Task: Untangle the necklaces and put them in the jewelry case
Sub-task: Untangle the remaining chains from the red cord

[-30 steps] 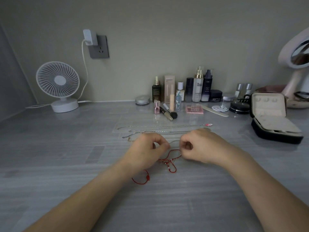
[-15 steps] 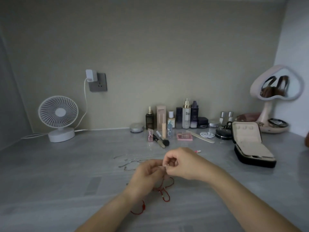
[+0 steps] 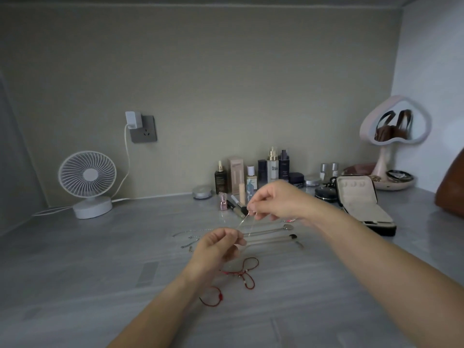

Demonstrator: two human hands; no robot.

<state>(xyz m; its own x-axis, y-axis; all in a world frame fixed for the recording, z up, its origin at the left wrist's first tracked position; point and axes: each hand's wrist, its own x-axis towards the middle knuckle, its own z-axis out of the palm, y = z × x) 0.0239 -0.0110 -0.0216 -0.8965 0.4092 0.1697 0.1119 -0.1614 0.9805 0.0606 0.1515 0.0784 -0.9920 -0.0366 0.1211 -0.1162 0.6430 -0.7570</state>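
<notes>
Holding a fine chain (image 3: pixel 244 222) up off the table (image 3: pixel 100 259), both hands work at the centre of the head view. The right hand (image 3: pixel 278 202) sits higher, just right of centre, with thumb and forefinger pressed together on the chain's upper end and the other fingers curled in. The left hand (image 3: pixel 218 247), lower and just left of it, pinches the same strand further down, again thumb against forefinger, the rest loosely folded. The chain runs short and slanted between the two pinches. My read is that it is stretched in the air so it hangs free of its neighbours and any snag shows up.

Below the hands, lower centre, the red cord (image 3: pixel 244 272) lies looped and knotted on the table, with no hand on it. It looks like the tangle yet to be dealt with. Behind the hands, more chains (image 3: pixel 266 231) lie in near-parallel rows, side by side and apart, most likely set that way so they don't knot.

Over at middle right the case (image 3: pixel 356 194) stands open, lid propped up. I see no necklace in it, though I can't see every slot. It is well apart from the hands and ready to receive. Bottles (image 3: pixel 272 164) line the back wall, and a fan (image 3: pixel 88 177) stands at middle left.
</notes>
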